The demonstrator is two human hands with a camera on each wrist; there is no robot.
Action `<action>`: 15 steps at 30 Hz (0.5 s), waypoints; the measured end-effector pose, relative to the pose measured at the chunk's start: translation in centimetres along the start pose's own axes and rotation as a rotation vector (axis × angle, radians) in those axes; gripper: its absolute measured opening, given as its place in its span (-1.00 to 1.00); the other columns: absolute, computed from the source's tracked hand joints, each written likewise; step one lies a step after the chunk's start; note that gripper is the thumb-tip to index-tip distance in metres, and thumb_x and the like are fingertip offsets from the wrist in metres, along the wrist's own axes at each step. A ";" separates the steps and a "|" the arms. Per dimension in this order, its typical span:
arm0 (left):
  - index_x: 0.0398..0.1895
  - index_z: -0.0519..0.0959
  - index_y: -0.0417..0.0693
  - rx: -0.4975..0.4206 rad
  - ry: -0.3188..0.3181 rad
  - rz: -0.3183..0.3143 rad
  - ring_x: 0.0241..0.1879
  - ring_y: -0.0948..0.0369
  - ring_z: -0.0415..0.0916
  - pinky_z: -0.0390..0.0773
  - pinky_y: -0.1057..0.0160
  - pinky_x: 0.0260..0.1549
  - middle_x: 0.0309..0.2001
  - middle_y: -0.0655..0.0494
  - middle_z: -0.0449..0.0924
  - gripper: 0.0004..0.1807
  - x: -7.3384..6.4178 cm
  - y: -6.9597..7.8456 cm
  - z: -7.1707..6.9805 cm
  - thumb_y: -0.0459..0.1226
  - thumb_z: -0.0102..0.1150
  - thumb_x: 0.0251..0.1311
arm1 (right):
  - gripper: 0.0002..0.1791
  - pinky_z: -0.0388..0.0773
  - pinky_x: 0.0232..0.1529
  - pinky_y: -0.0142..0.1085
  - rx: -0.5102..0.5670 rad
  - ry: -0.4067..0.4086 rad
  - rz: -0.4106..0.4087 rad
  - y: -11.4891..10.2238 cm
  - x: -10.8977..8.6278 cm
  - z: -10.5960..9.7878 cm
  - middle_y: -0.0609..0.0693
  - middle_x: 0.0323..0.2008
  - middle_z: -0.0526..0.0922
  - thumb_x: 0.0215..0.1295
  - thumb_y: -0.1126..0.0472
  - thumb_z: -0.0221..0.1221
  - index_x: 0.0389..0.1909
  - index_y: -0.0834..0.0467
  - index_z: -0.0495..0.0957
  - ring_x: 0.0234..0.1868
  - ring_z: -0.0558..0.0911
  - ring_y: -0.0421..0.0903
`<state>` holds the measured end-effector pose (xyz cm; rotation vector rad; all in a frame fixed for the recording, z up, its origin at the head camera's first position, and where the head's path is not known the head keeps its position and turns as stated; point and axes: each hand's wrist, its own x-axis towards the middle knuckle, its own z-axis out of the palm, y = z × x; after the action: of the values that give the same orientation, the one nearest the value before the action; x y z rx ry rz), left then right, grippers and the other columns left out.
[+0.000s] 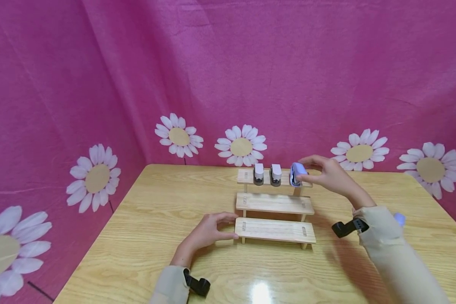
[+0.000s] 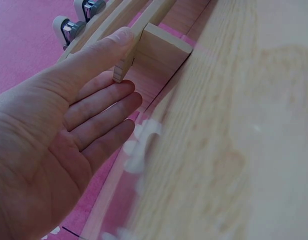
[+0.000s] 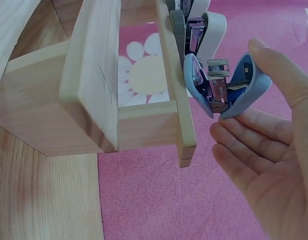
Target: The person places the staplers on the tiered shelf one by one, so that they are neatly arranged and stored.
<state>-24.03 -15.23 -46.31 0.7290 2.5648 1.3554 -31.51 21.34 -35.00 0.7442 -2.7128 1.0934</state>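
nearest, sleeves (image 1: 397, 251); left hand (image 1: 209, 231), fingers relaxed, touches bottom tier (image 1: 273, 229); right hand (image 1: 329, 173), fingers pinching lavender stapler (image 1: 298, 169) at top tier (image 1: 245, 176): we judge this placing, release due next.

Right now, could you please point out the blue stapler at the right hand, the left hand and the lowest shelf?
Blue stapler (image 1: 298, 169): head view, on its cover.
Left hand (image 1: 207, 232): head view, on its back.
Lowest shelf (image 1: 274, 229): head view, on its board.

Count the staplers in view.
3: two white staplers on the top shelf, left and middle; one blue stapler at its right, in the right hand. A blue thing behind the sleeve may be another.
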 end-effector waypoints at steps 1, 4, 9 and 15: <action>0.23 0.53 -0.06 0.001 0.000 0.000 0.19 0.12 0.56 0.51 0.10 0.27 0.17 0.02 0.63 -0.37 0.0 0.0 0.0 -0.10 0.44 0.06 | -0.48 0.53 0.10 -0.50 0.002 -0.003 0.003 0.0 0.1 0.0 0.19 0.05 0.66 0.20 0.05 0.36 0.11 0.23 0.55 0.10 0.63 0.10; 0.23 0.53 -0.06 0.001 0.000 -0.002 0.19 0.12 0.56 0.51 0.10 0.27 0.16 0.01 0.63 -0.37 0.0 0.0 0.0 -0.11 0.44 0.06 | -0.49 0.55 0.10 -0.45 -0.001 -0.014 0.014 -0.1 0.4 0.1 0.18 0.04 0.66 0.21 0.04 0.35 0.11 0.23 0.55 0.10 0.63 0.09; 0.23 0.53 -0.04 0.000 0.000 -0.007 0.20 0.12 0.56 0.50 0.09 0.28 0.17 0.02 0.63 -0.37 0.0 0.1 0.0 -0.10 0.43 0.06 | -0.48 0.54 0.20 0.06 0.005 -0.024 0.026 0.2 0.7 0.4 0.22 0.03 0.66 0.22 0.03 0.34 0.11 0.25 0.55 0.12 0.62 0.17; 0.23 0.53 -0.05 0.009 0.000 -0.007 0.20 0.13 0.56 0.49 0.08 0.29 0.17 0.03 0.63 -0.37 0.0 0.1 0.0 -0.09 0.43 0.06 | -0.47 0.53 0.21 0.11 0.018 -0.039 0.049 0.1 0.9 0.7 0.22 0.04 0.66 0.24 -0.03 0.32 0.11 0.22 0.55 0.16 0.61 0.19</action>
<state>-24.03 -15.17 -46.26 0.7204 2.5734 1.3424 -32.27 20.56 -35.30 0.7128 -2.7707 1.1270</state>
